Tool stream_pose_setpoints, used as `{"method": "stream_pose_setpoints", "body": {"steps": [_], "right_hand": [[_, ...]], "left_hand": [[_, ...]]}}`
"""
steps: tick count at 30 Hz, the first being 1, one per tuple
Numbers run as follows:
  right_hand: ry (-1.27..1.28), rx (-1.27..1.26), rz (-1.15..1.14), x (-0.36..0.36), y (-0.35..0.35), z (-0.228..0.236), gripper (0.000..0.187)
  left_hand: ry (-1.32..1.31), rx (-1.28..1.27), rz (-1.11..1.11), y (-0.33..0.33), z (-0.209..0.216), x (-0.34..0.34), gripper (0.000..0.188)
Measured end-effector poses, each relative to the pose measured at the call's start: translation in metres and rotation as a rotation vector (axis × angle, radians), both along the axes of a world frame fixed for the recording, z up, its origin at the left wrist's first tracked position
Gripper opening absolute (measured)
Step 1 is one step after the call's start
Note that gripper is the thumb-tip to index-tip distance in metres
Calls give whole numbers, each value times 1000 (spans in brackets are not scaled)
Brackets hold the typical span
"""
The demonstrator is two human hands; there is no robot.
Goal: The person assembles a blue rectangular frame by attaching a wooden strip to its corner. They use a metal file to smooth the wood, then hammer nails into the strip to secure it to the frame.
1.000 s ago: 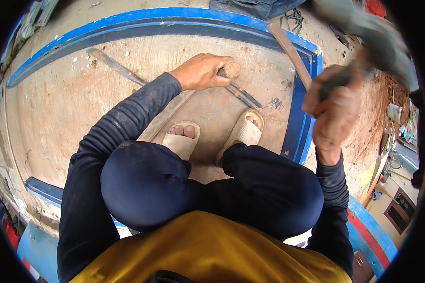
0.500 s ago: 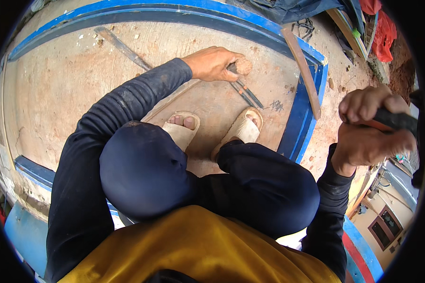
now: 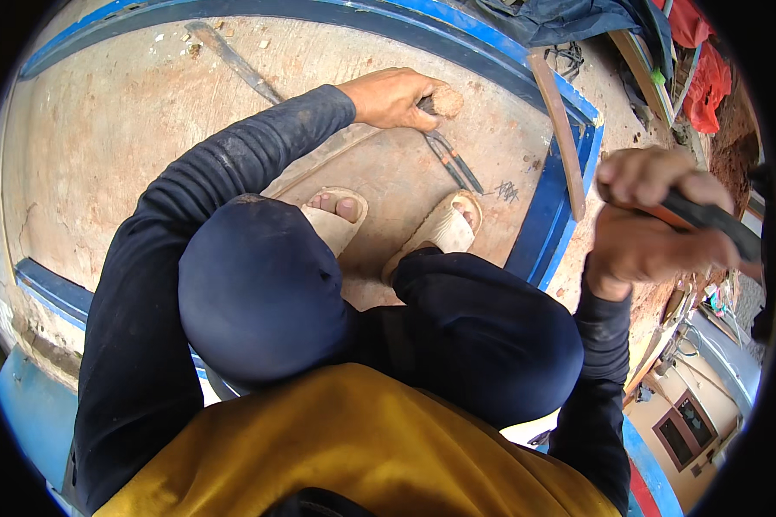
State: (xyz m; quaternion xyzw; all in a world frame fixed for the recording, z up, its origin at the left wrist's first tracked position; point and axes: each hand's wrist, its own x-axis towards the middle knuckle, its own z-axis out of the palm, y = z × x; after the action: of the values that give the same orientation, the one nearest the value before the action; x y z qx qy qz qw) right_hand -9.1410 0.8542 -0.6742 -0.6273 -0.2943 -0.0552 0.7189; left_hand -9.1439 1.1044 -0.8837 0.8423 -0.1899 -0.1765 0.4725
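Observation:
My left hand point(image 3: 395, 97) reaches out over the floor, closed round a short tool whose battered, round wooden end point(image 3: 446, 102) sticks out past the fingers. The rest of that tool is hidden. At the right, my right hand point(image 3: 660, 228) is raised, its fingers wrapped round a black-and-red tool handle point(image 3: 711, 215). Motion smears this hand, and the handle's far end runs into the dark rim. Between my left hand and my sandal lies a dark two-pronged tool point(image 3: 455, 164) with orange bands.
A blue-painted wooden frame point(image 3: 547, 202) surrounds the concrete floor point(image 3: 121, 129) where my feet stand. A brown wooden strip point(image 3: 559, 133) leans across its right corner. Behind my left arm lies a long flat blade point(image 3: 233, 62). Red plastic point(image 3: 708, 90) and dark cloth point(image 3: 569, 21) are at the upper right.
My right hand, with the tool handle, has moved a little to the left. The view has shifted slightly, and my left hand keeps its place over the floor with the same hold.

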Motion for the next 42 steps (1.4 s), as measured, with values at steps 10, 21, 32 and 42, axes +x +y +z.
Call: {"method": "stream_pose_setpoints", "body": {"steps": [10, 21, 32, 42], "right_hand": [[-130, -447, -39, 9, -16, 2, 50], [122, -846, -78, 6, -2, 1, 58], [290, -1159, -57, -16, -31, -98, 51], [118, -1480, -385, -2, -91, -263, 55]], "left_hand": [[-57, -42, 17, -2, -4, -5, 35], [-23, -64, 22, 5, -13, -1, 41], [-56, -58, 87, 16, -5, -1, 41], [-129, 169, 163, 27, 7, -7, 52]]}}
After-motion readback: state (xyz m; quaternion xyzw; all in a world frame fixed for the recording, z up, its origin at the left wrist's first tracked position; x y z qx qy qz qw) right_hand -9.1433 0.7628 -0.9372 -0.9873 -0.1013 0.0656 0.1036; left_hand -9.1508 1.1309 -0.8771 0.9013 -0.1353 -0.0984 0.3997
